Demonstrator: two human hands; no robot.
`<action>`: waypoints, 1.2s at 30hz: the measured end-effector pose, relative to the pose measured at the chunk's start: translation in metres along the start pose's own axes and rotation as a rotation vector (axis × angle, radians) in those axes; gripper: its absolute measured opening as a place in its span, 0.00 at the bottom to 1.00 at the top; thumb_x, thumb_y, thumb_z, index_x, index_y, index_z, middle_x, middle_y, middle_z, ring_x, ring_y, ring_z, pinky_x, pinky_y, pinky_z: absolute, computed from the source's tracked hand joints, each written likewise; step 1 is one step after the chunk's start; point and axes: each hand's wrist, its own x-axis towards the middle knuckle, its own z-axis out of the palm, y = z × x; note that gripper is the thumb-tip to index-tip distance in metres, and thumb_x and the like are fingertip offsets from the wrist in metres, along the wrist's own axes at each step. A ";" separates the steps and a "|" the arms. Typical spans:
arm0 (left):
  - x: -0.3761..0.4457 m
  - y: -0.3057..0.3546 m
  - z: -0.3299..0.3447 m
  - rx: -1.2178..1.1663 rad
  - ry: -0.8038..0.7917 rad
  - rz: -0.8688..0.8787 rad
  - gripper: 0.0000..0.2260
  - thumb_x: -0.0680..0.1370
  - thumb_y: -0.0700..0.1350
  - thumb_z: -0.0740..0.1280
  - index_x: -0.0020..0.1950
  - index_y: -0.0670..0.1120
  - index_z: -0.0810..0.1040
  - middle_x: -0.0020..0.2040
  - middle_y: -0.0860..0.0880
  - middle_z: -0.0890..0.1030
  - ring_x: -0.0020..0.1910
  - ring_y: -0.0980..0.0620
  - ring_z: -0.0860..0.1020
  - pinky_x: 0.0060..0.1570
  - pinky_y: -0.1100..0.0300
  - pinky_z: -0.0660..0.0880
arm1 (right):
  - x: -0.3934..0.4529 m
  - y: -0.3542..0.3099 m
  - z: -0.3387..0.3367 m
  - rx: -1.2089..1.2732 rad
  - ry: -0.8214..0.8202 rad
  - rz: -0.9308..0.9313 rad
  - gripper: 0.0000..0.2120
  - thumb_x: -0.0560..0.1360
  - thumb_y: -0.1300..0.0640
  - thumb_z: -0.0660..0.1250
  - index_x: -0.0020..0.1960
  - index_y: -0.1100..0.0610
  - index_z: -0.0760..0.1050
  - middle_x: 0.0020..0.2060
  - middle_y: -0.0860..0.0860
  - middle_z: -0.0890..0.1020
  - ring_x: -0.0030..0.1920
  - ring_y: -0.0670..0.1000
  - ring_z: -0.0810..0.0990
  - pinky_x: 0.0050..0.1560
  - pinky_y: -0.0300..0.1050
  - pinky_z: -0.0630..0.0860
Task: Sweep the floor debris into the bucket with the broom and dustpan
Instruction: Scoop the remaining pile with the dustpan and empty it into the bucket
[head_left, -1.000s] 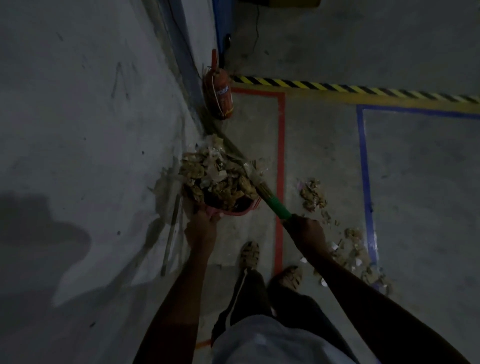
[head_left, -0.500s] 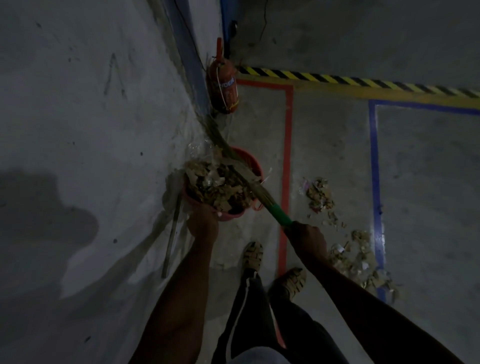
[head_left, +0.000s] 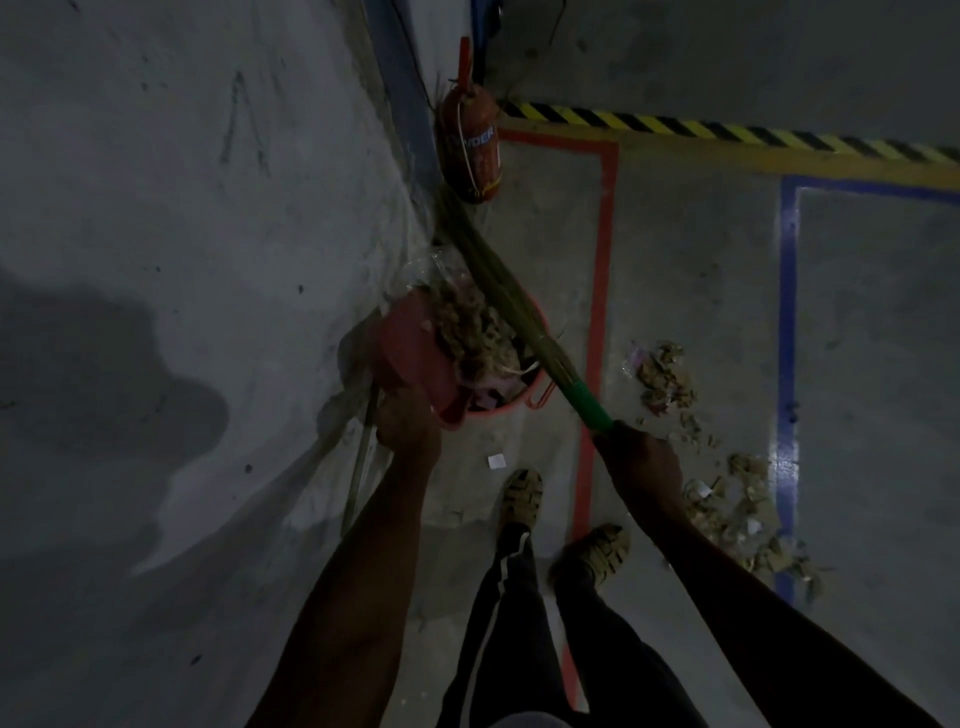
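From the head camera we look down at a grey concrete floor (head_left: 675, 291) that meets a wall (head_left: 182, 208) on our left. Our left hand (head_left: 408, 426) grips the handle of a red dustpan (head_left: 415, 358), which is tipped over the red bucket (head_left: 524, 402) standing against the foot of the wall; a load of brown debris (head_left: 475, 327) lies at the pan's lip, over the bucket's mouth. Our right hand (head_left: 641, 457) is closed around the green handle of the broom (head_left: 519, 312), whose straw bristles reach across the bucket toward the wall. More scraps (head_left: 670, 382) lie on the floor just right of a red line (head_left: 597, 291), and a further loose pile (head_left: 748, 525) sits beside a blue line (head_left: 787, 364). One small white scrap (head_left: 496, 461) lies on the floor below the bucket, near our sandalled feet (head_left: 522, 499). Beyond the bucket, by the wall, a red fire extinguisher (head_left: 470, 148) carries a blue band with white letters, of which we read only "VDER". A yellow-and-black striped tape (head_left: 727, 135) runs across the far floor.
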 end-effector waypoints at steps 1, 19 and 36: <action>-0.004 0.004 -0.008 0.016 0.023 0.004 0.16 0.78 0.49 0.66 0.34 0.43 0.83 0.26 0.46 0.77 0.24 0.47 0.78 0.22 0.63 0.69 | 0.001 -0.001 -0.002 0.000 0.002 0.001 0.12 0.80 0.46 0.66 0.50 0.54 0.79 0.29 0.47 0.75 0.27 0.47 0.73 0.26 0.40 0.62; -0.033 0.032 -0.026 0.010 -0.067 0.055 0.13 0.67 0.45 0.80 0.46 0.42 0.84 0.40 0.41 0.84 0.37 0.41 0.83 0.34 0.55 0.75 | -0.012 0.016 -0.027 0.102 0.237 0.032 0.12 0.81 0.47 0.66 0.41 0.51 0.73 0.25 0.45 0.71 0.24 0.44 0.69 0.25 0.39 0.58; -0.199 0.003 -0.020 -0.495 -0.149 -0.116 0.43 0.71 0.74 0.57 0.71 0.40 0.70 0.63 0.40 0.79 0.58 0.43 0.78 0.54 0.53 0.74 | -0.153 0.121 0.001 0.531 0.098 0.198 0.24 0.80 0.42 0.66 0.39 0.62 0.79 0.29 0.58 0.82 0.23 0.55 0.80 0.24 0.53 0.78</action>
